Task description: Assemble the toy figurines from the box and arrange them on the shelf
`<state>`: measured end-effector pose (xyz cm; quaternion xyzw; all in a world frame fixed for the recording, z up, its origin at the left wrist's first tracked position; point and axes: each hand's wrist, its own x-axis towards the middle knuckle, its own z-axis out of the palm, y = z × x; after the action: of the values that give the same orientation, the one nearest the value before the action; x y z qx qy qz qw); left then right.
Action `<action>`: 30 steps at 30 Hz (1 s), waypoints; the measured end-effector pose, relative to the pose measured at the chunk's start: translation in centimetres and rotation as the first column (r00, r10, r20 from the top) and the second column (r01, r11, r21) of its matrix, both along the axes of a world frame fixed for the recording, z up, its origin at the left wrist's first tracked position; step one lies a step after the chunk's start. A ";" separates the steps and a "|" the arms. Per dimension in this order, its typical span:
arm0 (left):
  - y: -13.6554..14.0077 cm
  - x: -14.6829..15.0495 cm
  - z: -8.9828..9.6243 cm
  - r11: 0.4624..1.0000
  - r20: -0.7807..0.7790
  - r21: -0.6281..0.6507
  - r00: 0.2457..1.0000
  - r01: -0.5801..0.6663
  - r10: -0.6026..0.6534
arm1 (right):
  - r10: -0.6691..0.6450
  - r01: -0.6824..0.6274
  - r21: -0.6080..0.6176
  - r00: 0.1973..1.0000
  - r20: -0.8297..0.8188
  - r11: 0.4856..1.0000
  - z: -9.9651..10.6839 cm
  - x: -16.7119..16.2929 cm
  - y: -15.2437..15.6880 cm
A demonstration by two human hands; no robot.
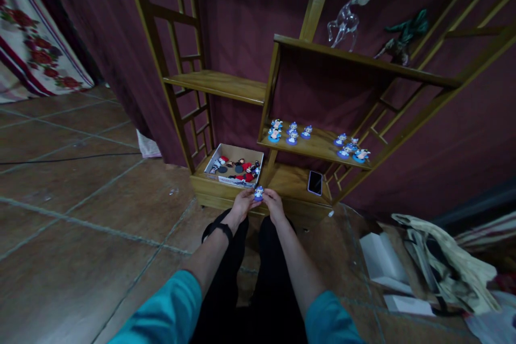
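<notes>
The person's left hand (243,205) and right hand (274,205) hold a figure (258,193) between their fingers, at the near right corner of the box (242,152). The step seems to be handling this one piece; the next move calls for a light grip, clear of the upright figures (292,137) on the right shelf (322,143).

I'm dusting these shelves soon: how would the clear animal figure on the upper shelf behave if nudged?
The clear figure looks like glass or plastic with thin parts, so it's probably fragile. Standing tall on slender legs, it may tip rather than slide. Its glossy surface could be slippery.
</notes>
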<state>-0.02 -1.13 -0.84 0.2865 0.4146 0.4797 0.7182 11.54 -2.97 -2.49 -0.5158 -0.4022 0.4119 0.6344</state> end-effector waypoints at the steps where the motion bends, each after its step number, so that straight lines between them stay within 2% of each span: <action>1: 0.0 0.1 -0.1 1.000 -0.016 0.008 1.000 -0.013 0.013 | 0.001 -0.001 0.017 1.000 0.008 1.000 0.0 0.0 0.0; 5: 0.0 0.3 -0.5 0.998 -0.041 0.034 0.998 -0.043 0.044 | 0.058 -0.062 0.044 0.994 0.093 0.997 0.1 -0.1 -0.2; 10: -0.2 0.0 -0.6 0.994 0.037 0.083 0.996 0.077 -0.080 | 0.022 -0.023 0.004 0.978 0.205 1.000 -0.3 0.2 -0.1; 13: -0.4 -0.1 -0.5 0.993 0.047 0.092 0.995 0.081 -0.085 | 0.018 -0.012 -0.023 0.972 0.235 1.000 -0.4 0.4 0.0; 23: -0.5 0.4 -0.7 0.998 0.016 0.064 1.000 0.022 -0.023 | 0.002 0.002 -0.025 0.987 0.162 1.000 0.3 0.2 -0.2; 30: -0.7 0.7 -0.2 1.000 0.030 0.031 1.000 -0.004 0.004 | 0.000 0.007 -0.049 0.991 0.131 0.999 0.2 -0.1 0.0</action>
<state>0.64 -1.88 -1.04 0.2894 0.3969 0.4917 0.7190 11.40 -3.01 -2.27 -0.5579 -0.4319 0.3857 0.5945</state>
